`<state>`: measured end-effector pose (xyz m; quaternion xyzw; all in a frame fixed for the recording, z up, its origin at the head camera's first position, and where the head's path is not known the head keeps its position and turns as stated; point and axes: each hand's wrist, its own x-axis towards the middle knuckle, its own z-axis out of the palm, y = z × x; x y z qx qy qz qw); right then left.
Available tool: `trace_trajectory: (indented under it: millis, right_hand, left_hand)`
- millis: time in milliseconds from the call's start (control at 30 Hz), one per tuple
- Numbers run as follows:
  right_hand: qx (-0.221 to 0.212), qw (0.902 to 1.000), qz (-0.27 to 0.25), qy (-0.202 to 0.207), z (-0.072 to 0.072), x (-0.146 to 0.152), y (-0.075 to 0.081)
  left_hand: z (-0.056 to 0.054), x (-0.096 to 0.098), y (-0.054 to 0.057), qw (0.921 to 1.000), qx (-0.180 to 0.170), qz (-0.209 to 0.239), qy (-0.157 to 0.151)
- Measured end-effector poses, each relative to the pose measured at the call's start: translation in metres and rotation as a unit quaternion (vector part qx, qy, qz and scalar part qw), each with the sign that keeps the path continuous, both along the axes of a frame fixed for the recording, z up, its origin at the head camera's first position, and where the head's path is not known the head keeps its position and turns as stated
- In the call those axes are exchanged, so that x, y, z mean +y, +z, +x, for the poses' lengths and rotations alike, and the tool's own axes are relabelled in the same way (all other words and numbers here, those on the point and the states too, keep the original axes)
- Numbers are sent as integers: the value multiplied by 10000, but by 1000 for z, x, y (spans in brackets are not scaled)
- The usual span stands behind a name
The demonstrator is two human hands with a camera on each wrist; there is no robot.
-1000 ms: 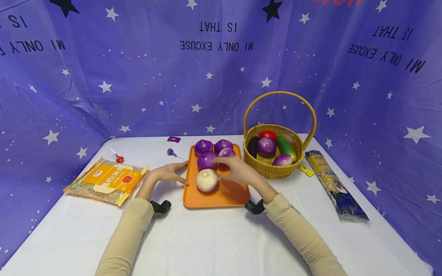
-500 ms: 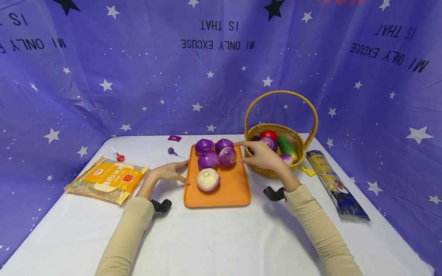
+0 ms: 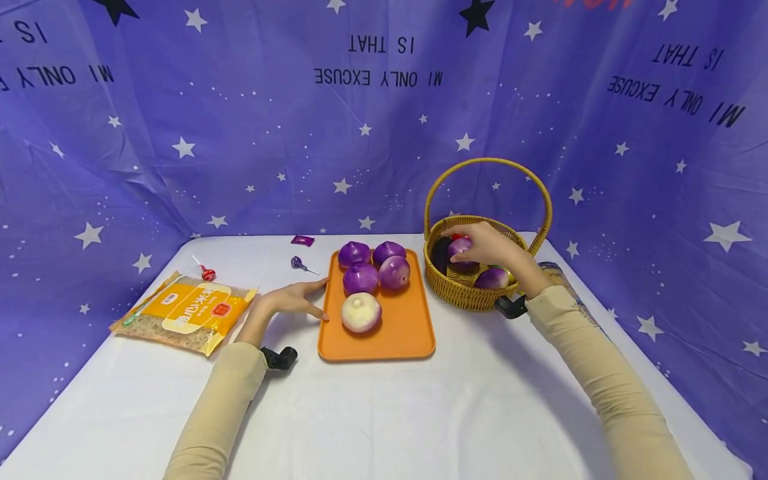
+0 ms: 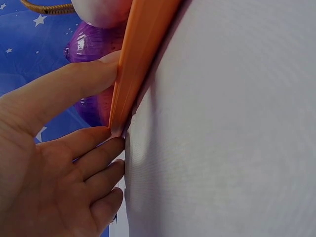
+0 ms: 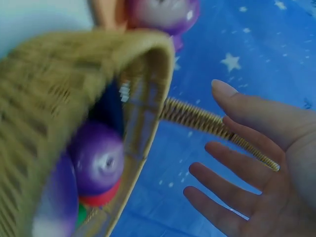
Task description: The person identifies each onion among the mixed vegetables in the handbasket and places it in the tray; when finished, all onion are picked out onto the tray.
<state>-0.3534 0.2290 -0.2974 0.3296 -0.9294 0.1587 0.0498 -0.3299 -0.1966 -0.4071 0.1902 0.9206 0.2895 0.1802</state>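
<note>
My left hand rests at the left edge of the orange tray, thumb and fingertips touching its rim. On the tray lie several purple onions and, nearest me, one with a pale face. My right hand hovers over the wicker basket, fingers spread and holding nothing. Below it in the basket are a purple onion, another purple-and-white onion, a dark eggplant and a partly hidden red vegetable. A sliver of green shows in the right wrist view.
An orange-and-clear grain bag lies left, with a red lollipop behind it. A purple lollipop and purple wrapped candy lie behind the tray. My right arm partly covers a long packet. The basket's tall handle arches upward.
My right hand has moved from above the tray's onions, rightward, to over the basket, with nothing in it. My left hand has stayed at the tray's edge.
</note>
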Motion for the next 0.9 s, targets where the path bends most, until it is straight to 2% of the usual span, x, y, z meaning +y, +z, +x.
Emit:
trace_trajectory:
  millis: [233,567,700,900]
  right_hand:
    - [-503,9970,457,-364,-26,7,4]
    - [-1004,9908,788,-444,-57,9,-2]
    - [-1408,9842,817,-701,-65,11,-6]
    - [-1699,9784,742,-918,-71,16,-12]
  left_hand:
    - [1,-1,-1,10000,-26,-17,14]
    - [-1,-2,-1,10000,16,-48,24]
    - [-1,-2,0,10000,20,-29,5]
    - [-1,0,1,10000,-11,-58,13]
